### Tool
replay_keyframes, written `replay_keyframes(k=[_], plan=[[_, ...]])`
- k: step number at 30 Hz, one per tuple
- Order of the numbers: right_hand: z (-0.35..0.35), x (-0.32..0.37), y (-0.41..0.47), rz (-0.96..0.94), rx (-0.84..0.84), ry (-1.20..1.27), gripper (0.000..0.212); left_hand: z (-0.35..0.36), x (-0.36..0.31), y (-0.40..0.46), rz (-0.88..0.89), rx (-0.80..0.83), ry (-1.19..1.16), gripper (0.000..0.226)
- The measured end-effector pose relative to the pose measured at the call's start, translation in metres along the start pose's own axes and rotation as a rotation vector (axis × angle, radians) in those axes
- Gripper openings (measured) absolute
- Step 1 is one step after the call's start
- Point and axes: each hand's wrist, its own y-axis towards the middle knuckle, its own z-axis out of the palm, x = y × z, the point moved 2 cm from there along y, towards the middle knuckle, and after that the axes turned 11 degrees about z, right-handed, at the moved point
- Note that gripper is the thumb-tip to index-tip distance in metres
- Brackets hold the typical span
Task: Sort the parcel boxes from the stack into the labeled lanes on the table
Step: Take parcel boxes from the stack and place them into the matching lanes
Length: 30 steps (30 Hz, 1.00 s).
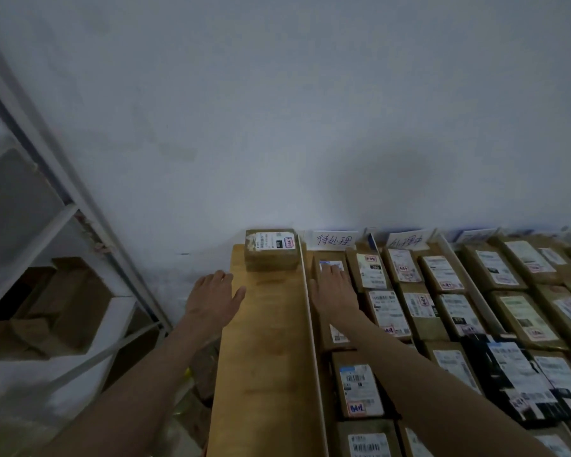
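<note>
Right hand (335,291) is stretched out flat, fingers straight and together, palm down on a parcel box (331,268) at the far end of the second lane, fingertips touching its white label. Left hand (213,298) reaches forward too, fingers relaxed and slightly spread, holding nothing, its thumb at the left edge of the wooden table (264,357).

Just ahead, between the two hands, a short stack of boxes (270,250) sits at the far end of the leftmost lane, against the wall. A white divider strip (310,318) separates that lane from the next one. Handwritten lane signs (334,239) lean on the wall. Rows of labelled parcels (442,291) fill the lanes to the right. A white metal shelf rack (47,258) with cartons stands off to the left.
</note>
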Motion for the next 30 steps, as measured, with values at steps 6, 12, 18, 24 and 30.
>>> replay_keyframes(k=[6, 12, 18, 24, 30], plan=[[0.034, 0.011, 0.092, 0.053, 0.034, 0.089, 0.034, 0.03, 0.024, 0.089, -0.03, 0.008, -0.069, 0.058], [0.086, 0.02, 0.17, 0.085, 0.093, 0.196, 0.033, 0.07, 0.04, 0.157, -0.107, 0.028, -0.149, 0.055], [0.138, 0.036, 0.235, 0.101, 0.125, 0.27, 0.029, 0.113, 0.057, 0.217, -0.179, 0.046, -0.25, 0.055], [0.16, 0.041, 0.244, 0.159, 0.142, 0.379, 0.068, 0.141, 0.064, 0.236, -0.23, -0.035, -0.404, 0.065], [0.165, 0.029, 0.201, 0.145, 0.289, 0.407, 0.049, 0.141, 0.072, 0.228, -0.337, -0.121, -0.532, 0.084]])
